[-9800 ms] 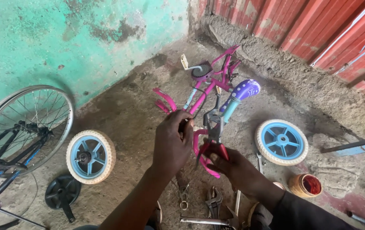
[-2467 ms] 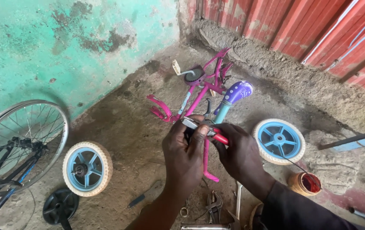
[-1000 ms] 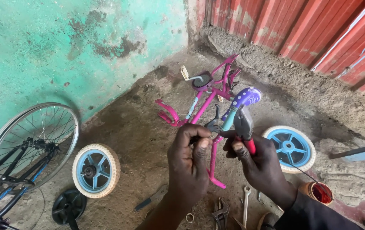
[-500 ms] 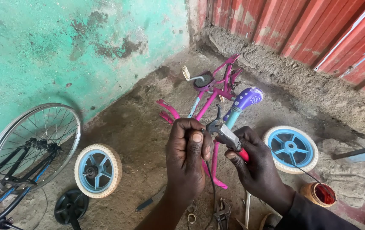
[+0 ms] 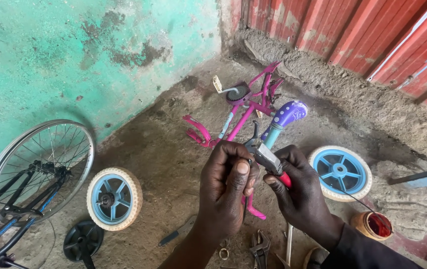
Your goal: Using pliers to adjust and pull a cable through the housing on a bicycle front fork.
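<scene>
- Centrally, at the lower middle of the frame, the left hand (image 5: 226, 192) is closed, with thumb and fingertips pinched on a small part that is too hidden to identify.
- Just right of it, the right hand (image 5: 300, 197) is wrapped around the red-handled pliers (image 5: 269, 162); the tool's metal head points up and left, meeting the pinched fingers of the left hand.
- Behind both hands, at frame centre, the pink child's bicycle frame (image 5: 246, 117) lies on the dirt floor (image 5: 159, 149), its purple saddle (image 5: 288, 113) just above the pliers.
- One small blue wheel with a cream tyre (image 5: 114, 198) lies at lower left; a second small blue wheel (image 5: 342, 172) lies right of the right hand.
- At far left, a large spoked wheel (image 5: 39, 169) leans against the green wall (image 5: 74, 60).
- At lower right, a small tin of red substance (image 5: 373, 225) stands on the floor.
- Along the bottom edge, an adjustable wrench (image 5: 260, 249) lies between the forearms.
</scene>
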